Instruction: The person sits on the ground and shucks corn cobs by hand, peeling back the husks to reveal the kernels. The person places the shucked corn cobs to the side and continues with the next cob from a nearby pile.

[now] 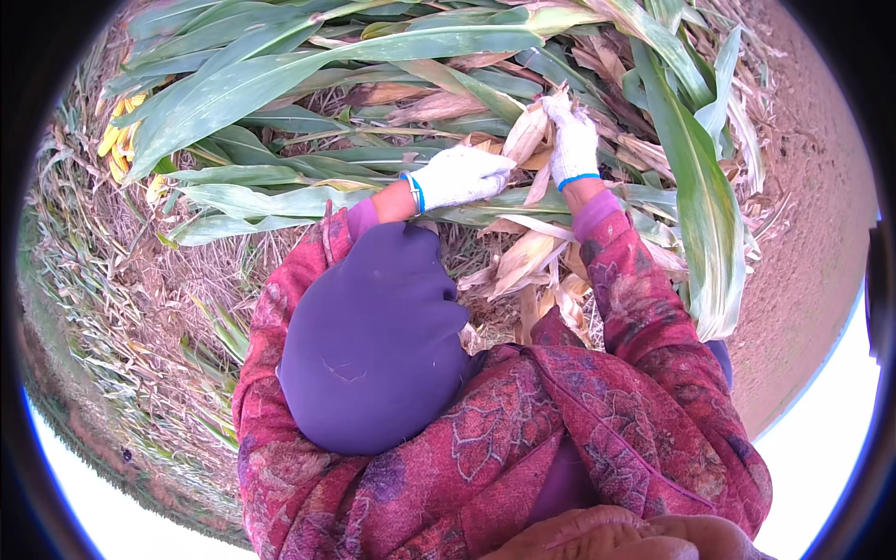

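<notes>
In a white knit glove with a blue cuff, my left hand [467,176] closes around the lower end of a corn ear in dry husk [526,134]. My right hand [574,134], gloved the same way, grips the pale husk at the ear's upper end. Part of the ear lies between the two hands, tilted up to the right; no bare kernels can be made out on it. Below the hands lie loose dry husks [525,260]. Cut corn stalks with long green leaves [294,126] lie under and beyond both hands.
Husked yellow corn ears [120,140] lie in a heap at the far left. A broad green leaf [707,189] arches down beside my right sleeve. Dry stubble and straw [154,280] cover the ground at left, and bare brown soil [805,231] stretches along the right. My purple-covered knee [374,343] is raised below my left hand.
</notes>
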Tool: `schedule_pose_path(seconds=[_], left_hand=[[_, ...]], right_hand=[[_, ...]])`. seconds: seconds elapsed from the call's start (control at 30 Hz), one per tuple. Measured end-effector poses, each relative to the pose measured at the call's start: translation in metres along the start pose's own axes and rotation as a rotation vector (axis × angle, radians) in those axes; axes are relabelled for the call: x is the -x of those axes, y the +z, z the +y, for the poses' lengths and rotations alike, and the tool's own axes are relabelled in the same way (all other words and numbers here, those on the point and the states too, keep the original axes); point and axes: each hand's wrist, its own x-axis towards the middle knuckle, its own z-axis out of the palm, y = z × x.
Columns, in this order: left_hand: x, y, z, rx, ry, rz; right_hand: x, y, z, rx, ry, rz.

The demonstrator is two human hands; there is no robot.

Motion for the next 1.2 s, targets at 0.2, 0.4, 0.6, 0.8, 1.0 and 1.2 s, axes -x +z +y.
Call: schedule_pose_path(seconds=[0.2, 0.4, 0.6, 0.8, 1.0, 1.2], left_hand=[[-0.001, -0.008, 0.000, 0.256, -0.236, 0.042], [-0.008, -0.007, 0.012, 0.464, -0.254, 0.320], [-0.007, -0.018, 0.034, 0.297, -0.294, 0.083], [-0.004, -0.017, 0.040, -0.121, -0.010, 0.207], [-0.001, -0.008, 0.023, -0.235, 0.060, 0.297], [0.008, -0.011, -0.013, 0.859, -0.231, 0.576]], right_hand=[[0.007, 0.009, 0.009, -0.107, 0.014, -0.059], [0.027, 0.011, 0.009, -0.052, 0.108, -0.099], [0.027, -0.035, 0.043, -0.117, 0.187, 0.015], [0.020, -0.030, 0.050, -0.456, 0.202, 0.094], [0.045, -0.006, 0.033, -0.450, 0.211, 0.030], [0.090, -0.040, 0.010, -0.043, 0.236, -0.113]])
